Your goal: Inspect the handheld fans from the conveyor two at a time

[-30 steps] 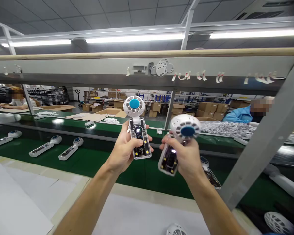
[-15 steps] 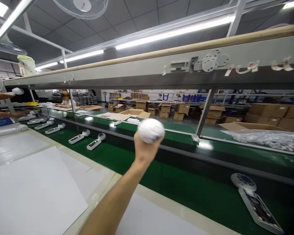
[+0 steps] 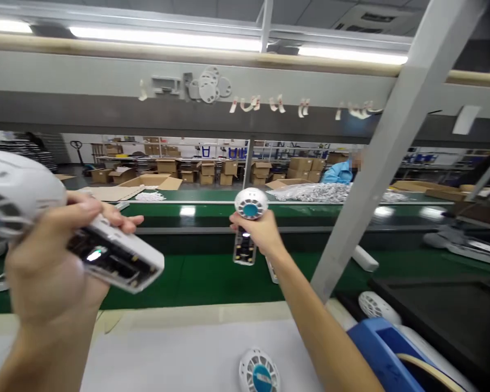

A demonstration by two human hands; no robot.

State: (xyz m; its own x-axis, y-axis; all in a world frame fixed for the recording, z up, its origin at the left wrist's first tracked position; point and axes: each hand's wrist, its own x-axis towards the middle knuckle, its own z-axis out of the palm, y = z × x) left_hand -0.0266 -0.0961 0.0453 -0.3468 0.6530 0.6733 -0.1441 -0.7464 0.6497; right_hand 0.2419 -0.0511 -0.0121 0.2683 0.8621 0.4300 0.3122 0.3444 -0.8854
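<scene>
My left hand [image 3: 55, 256] is wrapped round a white handheld fan [image 3: 136, 261], close to the camera at the left. The fan's round vented head points left, and its handle is open, showing the circuit board and a lit spot. Farther out, over the green belt [image 3: 188, 272], my right hand [image 3: 261, 231] grips a second handheld fan [image 3: 251, 204] just below its head. That fan's slotted face with a blue centre is towards me, and its handle hangs down, also open. A round vented fan head [image 3: 259, 375] with a blue centre lies on the white work surface [image 3: 179, 354].
A slanted grey post [image 3: 375, 169] rises right of my right arm. A blue bin [image 3: 386, 348] and another white fan part [image 3: 378, 307] are at the lower right. Across the belt are a bag of small white parts [image 3: 310, 192], cartons [image 3: 206, 171] and a person in blue [image 3: 337, 173].
The view has swung right. Earlier one hand showed, holding up a blurred white round head over the belt; now both hands are in view, each with a fan.
</scene>
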